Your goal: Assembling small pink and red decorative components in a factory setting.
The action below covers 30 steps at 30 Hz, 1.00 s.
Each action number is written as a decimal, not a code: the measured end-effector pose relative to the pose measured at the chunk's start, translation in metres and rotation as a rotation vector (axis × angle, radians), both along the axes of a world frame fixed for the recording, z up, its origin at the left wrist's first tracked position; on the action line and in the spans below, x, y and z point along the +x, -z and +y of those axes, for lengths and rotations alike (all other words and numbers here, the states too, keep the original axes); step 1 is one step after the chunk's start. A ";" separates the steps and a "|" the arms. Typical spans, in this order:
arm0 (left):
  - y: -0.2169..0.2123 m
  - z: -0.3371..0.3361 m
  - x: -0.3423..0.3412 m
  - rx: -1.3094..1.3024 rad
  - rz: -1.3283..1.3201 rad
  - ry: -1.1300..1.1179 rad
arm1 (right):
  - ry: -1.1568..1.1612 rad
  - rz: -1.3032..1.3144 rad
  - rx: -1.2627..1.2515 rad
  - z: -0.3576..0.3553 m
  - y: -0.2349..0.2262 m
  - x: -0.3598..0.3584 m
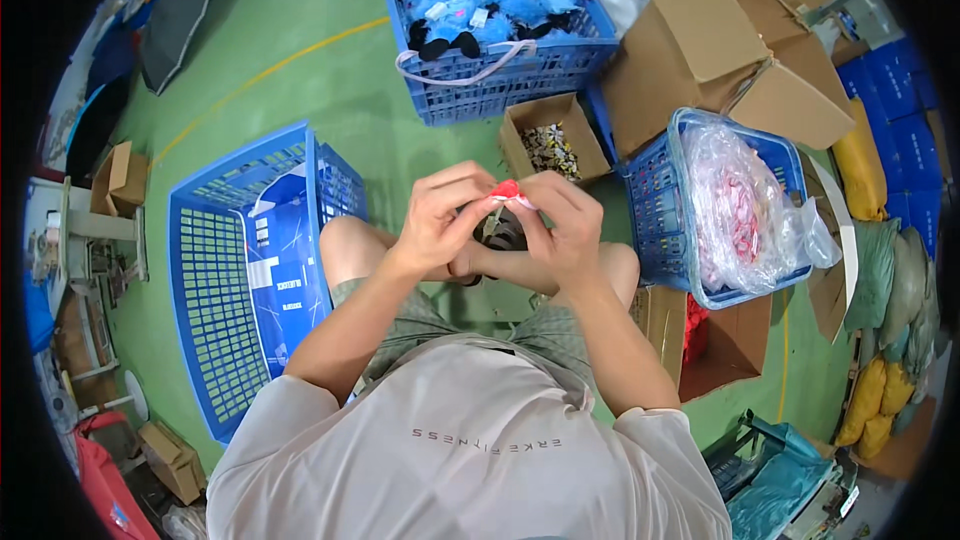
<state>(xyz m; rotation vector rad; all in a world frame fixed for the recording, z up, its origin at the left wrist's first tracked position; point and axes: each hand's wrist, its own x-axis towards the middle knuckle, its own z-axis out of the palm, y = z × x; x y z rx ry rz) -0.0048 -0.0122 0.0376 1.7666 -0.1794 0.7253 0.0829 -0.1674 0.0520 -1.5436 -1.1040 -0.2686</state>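
Observation:
A small red and white piece of fabric point(508, 190) is stretched between my two hands, above my lap. My left hand point(443, 212) pinches its left side between thumb and forefinger. From the other side my right hand point(563, 225) grips it in the same way. The fingers cover most of the piece, so its exact kind cannot be made out. Just beyond my hands a small cardboard box point(515, 125) holds many small mixed-colour pieces. To the right, a blue basket point(660, 230) carries a clear plastic bag point(735, 205) with pink and red items inside.
A blue crate point(470, 100) of fluffy blue and black plush items stands ahead. Another blue crate point(215, 320), with a blue printed sheet in it, is at my left. Large open cartons point(700, 10) rise at the far right. An open box point(735, 340) with red material sits beside my right leg.

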 end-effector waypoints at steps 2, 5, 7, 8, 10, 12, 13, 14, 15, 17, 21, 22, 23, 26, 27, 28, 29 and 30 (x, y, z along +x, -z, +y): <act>0.000 0.003 -0.001 -0.026 -0.052 -0.038 | -0.003 -0.027 0.070 0.004 -0.010 0.002; -0.037 -0.019 0.009 -0.133 -0.106 0.009 | -0.048 0.124 -0.059 0.012 -0.012 -0.009; -0.058 -0.032 0.012 -0.236 -0.155 0.038 | -0.113 0.280 -0.179 0.018 -0.010 -0.023; -0.053 -0.032 0.014 -0.102 -0.095 0.094 | -0.114 0.286 -0.173 0.019 -0.008 -0.027; -0.020 -0.030 0.017 0.046 -0.038 0.148 | -0.123 0.287 -0.101 0.024 0.003 -0.028; 0.019 -0.030 0.011 -0.039 0.133 0.195 | -0.124 0.282 -0.029 0.028 0.020 -0.024; 0.019 -0.035 0.010 -0.037 0.136 0.208 | -0.114 0.286 0.001 0.025 0.032 -0.025; 0.019 -0.039 0.008 -0.100 0.120 0.181 | -0.103 0.289 0.030 0.022 0.043 -0.026; 0.016 -0.042 0.006 -0.163 0.104 0.147 | -0.100 0.293 0.058 0.020 0.049 -0.028; 0.009 -0.047 0.003 -0.288 0.072 0.074 | -0.096 0.300 0.114 0.015 0.059 -0.032; -0.026 -0.021 0.004 -0.196 0.031 0.091 | -0.013 0.436 0.178 0.014 0.016 -0.033; -0.029 -0.017 0.004 -0.103 0.057 0.128 | 0.017 0.480 0.199 0.013 0.009 -0.034; -0.027 -0.016 0.004 -0.101 0.055 0.130 | 0.018 0.478 0.202 0.013 0.006 -0.034; -0.011 -0.016 0.005 -0.394 -0.014 0.187 | 0.068 0.344 0.126 0.015 0.001 -0.032; -0.007 -0.015 0.005 -0.492 -0.037 0.206 | 0.085 0.299 0.101 0.015 -0.002 -0.031; -0.008 -0.016 0.005 -0.494 -0.040 0.205 | 0.083 0.297 0.099 0.015 -0.004 -0.032; -0.010 -0.018 0.005 -0.539 -0.046 0.197 | 0.079 0.288 0.124 0.016 -0.007 -0.032; -0.013 -0.020 0.004 -0.585 -0.053 0.188 | 0.074 0.280 0.149 0.017 -0.011 -0.033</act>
